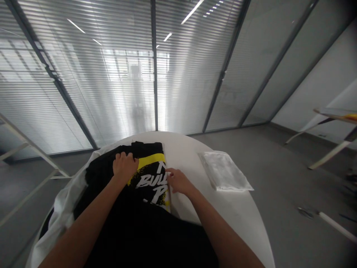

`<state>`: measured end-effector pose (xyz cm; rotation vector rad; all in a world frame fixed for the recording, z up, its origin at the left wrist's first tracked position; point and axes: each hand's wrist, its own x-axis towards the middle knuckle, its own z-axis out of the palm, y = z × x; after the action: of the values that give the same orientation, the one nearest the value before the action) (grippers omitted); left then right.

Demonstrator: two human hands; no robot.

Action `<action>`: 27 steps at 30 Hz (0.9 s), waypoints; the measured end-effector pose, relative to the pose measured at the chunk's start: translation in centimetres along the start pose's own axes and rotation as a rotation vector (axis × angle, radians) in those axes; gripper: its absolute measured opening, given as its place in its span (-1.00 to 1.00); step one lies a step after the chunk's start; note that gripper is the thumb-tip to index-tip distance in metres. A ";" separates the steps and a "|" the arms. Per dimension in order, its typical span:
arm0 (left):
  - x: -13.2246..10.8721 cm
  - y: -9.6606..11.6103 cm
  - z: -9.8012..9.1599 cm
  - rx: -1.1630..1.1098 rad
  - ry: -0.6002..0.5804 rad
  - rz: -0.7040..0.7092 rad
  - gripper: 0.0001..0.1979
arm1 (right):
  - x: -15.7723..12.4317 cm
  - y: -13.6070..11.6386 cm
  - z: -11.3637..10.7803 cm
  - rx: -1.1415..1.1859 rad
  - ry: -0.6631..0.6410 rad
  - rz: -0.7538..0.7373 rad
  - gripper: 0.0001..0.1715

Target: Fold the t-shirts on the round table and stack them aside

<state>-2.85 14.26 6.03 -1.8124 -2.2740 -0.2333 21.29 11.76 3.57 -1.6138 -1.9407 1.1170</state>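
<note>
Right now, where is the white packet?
In the head view, the white packet lies right of centre on the white table, to the right of the right hand and the black printed garment.

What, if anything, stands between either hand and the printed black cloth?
Nothing visible does. The left hand rests on the cloth, and the right hand is at its right edge. The white packet lies apart, farther right on the table.

Blinds (184, 85) fill the far side of my view, above a grey floor (237, 149).
Daylight glows through them between dark posts (154, 67); I see bright strips (192, 12) up high, a pale wall (323, 85) and desk (333, 112) at right, a round white table (184, 142) nearest.
</note>
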 end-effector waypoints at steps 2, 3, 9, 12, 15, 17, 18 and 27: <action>-1.3 0.1 -0.2 0.027 0.013 0.023 -0.58 | 0.5 0.3 0.2 0.136 -0.101 0.056 -0.49; -1.8 0.1 -0.2 0.038 0.020 0.041 -0.59 | 0.7 0.4 0.4 0.182 -0.144 0.061 -0.50; -2.2 -0.1 1.4 0.042 -0.032 0.097 -0.52 | 1.7 1.1 1.5 0.143 -0.157 -0.015 -0.68; -1.6 -0.5 2.2 0.035 -0.024 0.132 -0.41 | 2.0 1.3 1.3 0.172 -0.117 -0.042 -0.68; -1.4 -0.6 2.0 0.030 0.002 0.181 -0.44 | 2.1 1.2 0.7 0.202 -0.047 -0.034 -0.70; -1.6 -0.2 1.4 0.024 0.017 0.178 -0.48 | 2.1 1.0 0.2 0.267 -0.043 0.007 -0.71; -1.7 0.0 1.1 0.017 -0.010 0.153 -0.50 | 2.1 0.9 0.1 0.320 -0.057 0.035 -0.70; -1.9 0.3 -0.3 -0.039 -0.326 0.045 -0.50 | 1.8 0.9 0.3 0.572 -0.122 0.181 -0.53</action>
<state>-2.13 12.41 5.82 -2.0481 -2.4484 0.0293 21.12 13.39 2.33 -1.4361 -1.3681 1.6869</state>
